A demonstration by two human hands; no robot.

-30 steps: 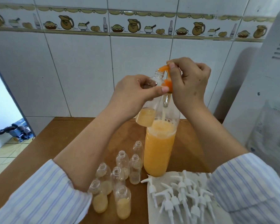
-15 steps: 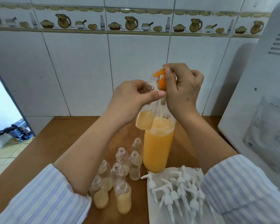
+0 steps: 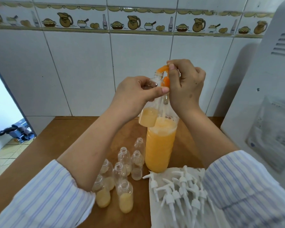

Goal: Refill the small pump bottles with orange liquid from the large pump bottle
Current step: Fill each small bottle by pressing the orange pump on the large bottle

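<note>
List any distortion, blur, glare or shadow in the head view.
Head view: wide-angle bending curves the tile border and the wall's grout lines; light is soft and even, with a pale shadow on the wall beside the white appliance; the doorway at left is blown out; the sleeves at the lower corners look stretched and soft; hands and bottles stay fairly sharp.

Brown wooden tabletop runs up against a wall of large glossy white tiles. Across the top of that wall: a decorative tile border printed with jugs, pies, bowls and bottles. Far right, a big white plastic appliance housing with vent slots near its top, and a clear plastic pouch stuck on its front. Lower left, beyond the table edge: yellowish floor tiles and a blue-and-black device, too small to identify.
</note>
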